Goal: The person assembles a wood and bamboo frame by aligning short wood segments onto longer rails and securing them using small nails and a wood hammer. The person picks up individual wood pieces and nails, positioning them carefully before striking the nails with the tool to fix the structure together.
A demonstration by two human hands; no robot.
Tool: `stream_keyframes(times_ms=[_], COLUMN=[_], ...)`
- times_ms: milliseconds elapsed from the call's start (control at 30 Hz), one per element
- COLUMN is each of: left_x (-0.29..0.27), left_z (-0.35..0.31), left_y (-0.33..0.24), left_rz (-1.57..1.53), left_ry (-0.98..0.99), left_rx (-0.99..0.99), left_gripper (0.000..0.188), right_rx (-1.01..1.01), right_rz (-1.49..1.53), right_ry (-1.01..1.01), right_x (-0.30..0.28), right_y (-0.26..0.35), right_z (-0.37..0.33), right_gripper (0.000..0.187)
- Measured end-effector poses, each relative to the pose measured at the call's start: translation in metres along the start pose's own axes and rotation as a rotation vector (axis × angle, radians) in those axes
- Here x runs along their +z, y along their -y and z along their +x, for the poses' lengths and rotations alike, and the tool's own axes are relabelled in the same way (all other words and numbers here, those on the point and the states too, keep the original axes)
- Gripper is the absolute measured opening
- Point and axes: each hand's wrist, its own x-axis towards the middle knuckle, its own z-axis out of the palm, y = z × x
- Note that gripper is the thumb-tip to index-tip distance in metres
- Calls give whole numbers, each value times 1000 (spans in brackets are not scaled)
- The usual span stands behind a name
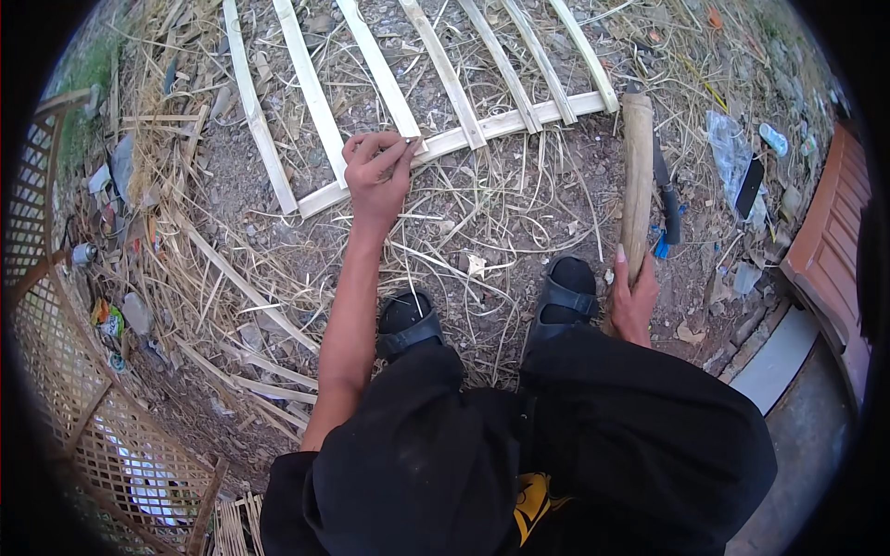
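A frame of pale wooden slats lies on the ground, several long slats running away from me across one crosspiece. My left hand is closed in a pinch over the crosspiece, at the near end of the third slat from the left. Whatever sits between its thumb and forefinger is too small to make out. My right hand wraps round the near end of a thick wooden stick, which points away from me. Beside the stick lies a dark blade with a black handle.
Dry strips and shavings litter the soil round my sandalled feet. A woven lattice panel stands at left. Clear plastic and a dark flat object lie at right, near a reddish-brown ridged panel.
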Motion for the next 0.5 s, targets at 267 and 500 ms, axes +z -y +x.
stream_keyframes(times_ms=[267,500], left_x=[1,9], left_z=[-2,-5], left_y=[2,8], left_rz=[57,17], left_ry=[-18,-50], left_rx=[86,140], left_gripper=[11,11], right_rx=[-487,-589], right_rz=[-126,-235], right_ry=[289,487], right_x=[-11,20], right_y=[53,71], right_z=[7,9], right_gripper=[45,47])
